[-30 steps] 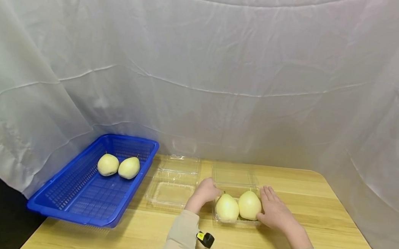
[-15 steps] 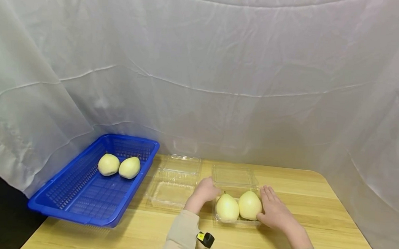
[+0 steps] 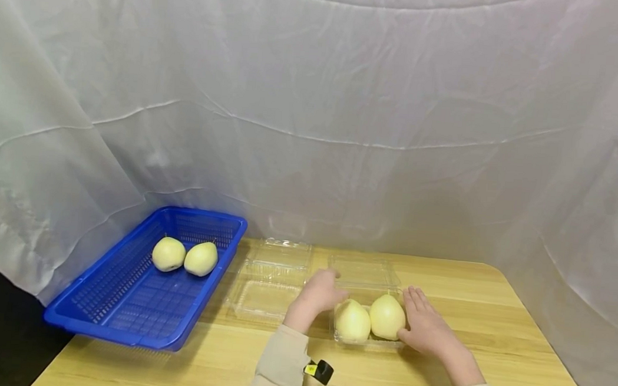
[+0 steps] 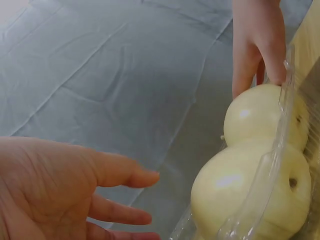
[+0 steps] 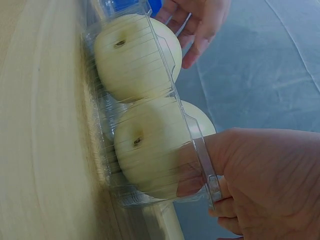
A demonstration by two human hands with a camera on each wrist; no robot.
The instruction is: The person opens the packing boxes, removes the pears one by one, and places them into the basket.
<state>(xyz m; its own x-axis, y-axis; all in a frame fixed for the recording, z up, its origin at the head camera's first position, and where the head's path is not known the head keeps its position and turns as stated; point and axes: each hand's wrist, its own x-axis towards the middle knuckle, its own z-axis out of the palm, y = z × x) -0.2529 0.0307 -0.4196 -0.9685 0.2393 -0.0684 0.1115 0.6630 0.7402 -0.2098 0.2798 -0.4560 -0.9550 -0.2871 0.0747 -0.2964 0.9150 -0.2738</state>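
Note:
Two pale yellow pears, a left pear [image 3: 352,322] and a right pear [image 3: 387,317], sit side by side in a clear plastic clamshell box [image 5: 192,127] with its lid [image 3: 362,272] folded back. At the box's left end, my left hand [image 3: 320,291] is held just off the wall, thumb and fingers apart with nothing between them. My right hand [image 3: 428,325] holds the right end: its thumb shows through the clear front wall against the pear, while the fingers lie along the outside. The left wrist view shows the left palm [image 4: 47,185] beside the pears.
Another clear clamshell box [image 3: 269,300] lies unfolded just left of the left hand. Farther left stands a blue plastic basket [image 3: 146,342] with two more pears [image 3: 169,254] inside. A grey-white curtain [image 3: 344,130] hangs behind the wooden table [image 3: 512,347].
My left hand has come off the box's left end and risen slightly, its thumb and fingers spreading. The right hand, the pears and the basket stay in place.

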